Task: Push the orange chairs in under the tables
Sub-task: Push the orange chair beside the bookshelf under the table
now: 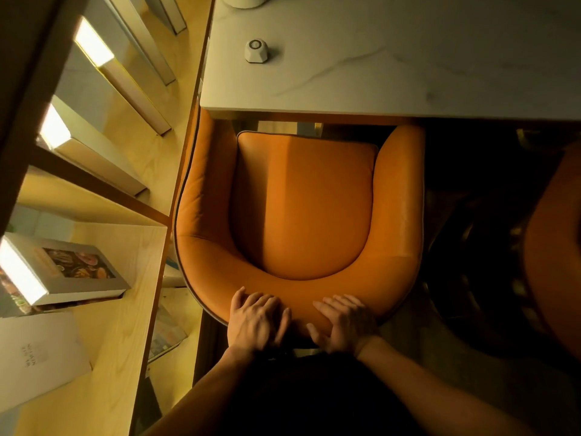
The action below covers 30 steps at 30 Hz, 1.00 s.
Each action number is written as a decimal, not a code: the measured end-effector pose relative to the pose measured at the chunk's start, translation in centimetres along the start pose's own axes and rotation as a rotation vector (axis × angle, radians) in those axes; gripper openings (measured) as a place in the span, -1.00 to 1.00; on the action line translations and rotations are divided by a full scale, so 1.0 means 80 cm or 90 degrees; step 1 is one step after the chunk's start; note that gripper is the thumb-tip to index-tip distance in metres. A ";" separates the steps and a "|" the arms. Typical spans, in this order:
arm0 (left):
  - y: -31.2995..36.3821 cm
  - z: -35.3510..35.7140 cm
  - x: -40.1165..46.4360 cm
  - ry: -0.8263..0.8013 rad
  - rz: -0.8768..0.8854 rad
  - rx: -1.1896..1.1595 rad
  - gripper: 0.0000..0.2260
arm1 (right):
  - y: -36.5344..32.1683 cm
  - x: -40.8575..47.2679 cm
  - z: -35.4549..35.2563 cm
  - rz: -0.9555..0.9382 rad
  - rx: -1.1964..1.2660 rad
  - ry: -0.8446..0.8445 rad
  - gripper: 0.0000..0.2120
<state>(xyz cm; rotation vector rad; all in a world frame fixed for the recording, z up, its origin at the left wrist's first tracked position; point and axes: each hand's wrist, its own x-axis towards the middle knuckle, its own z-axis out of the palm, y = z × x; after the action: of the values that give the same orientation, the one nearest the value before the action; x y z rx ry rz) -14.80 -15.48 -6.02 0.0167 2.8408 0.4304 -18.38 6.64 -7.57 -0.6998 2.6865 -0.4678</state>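
An orange leather chair (301, 202) with a curved backrest stands directly below me. Its front edge and armrest tips reach just under the near edge of the white marble table (393, 73). My left hand (256, 319) and my right hand (344, 322) both rest flat on top of the chair's backrest, fingers spread and pointing forward, palms pressed on the leather. Neither hand wraps around anything. A second orange chair (556, 262) shows partly at the right edge, in shadow.
A wooden bookshelf (94, 341) with upright books (69, 269) runs close along the chair's left side. A small white device (256, 51) sits on the table near its left edge. The floor between the two chairs is dark.
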 end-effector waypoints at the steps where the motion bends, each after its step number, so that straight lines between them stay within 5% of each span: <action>1: -0.001 -0.004 0.008 -0.001 0.000 0.007 -0.58 | 0.000 0.009 -0.004 -0.004 -0.003 0.012 -0.49; 19: 0.008 -0.026 0.066 -0.028 -0.004 0.097 -0.47 | 0.016 0.061 -0.035 -0.021 0.007 -0.011 -0.40; 30: 0.024 -0.013 0.021 -0.041 -0.063 -0.025 -0.53 | 0.021 0.025 -0.025 -0.068 0.012 -0.039 -0.38</action>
<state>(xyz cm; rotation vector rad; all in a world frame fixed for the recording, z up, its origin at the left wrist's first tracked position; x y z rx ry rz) -16.73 -13.83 -4.93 -0.1163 2.7554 0.4559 -21.50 7.48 -6.88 -0.8408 2.5941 -0.4893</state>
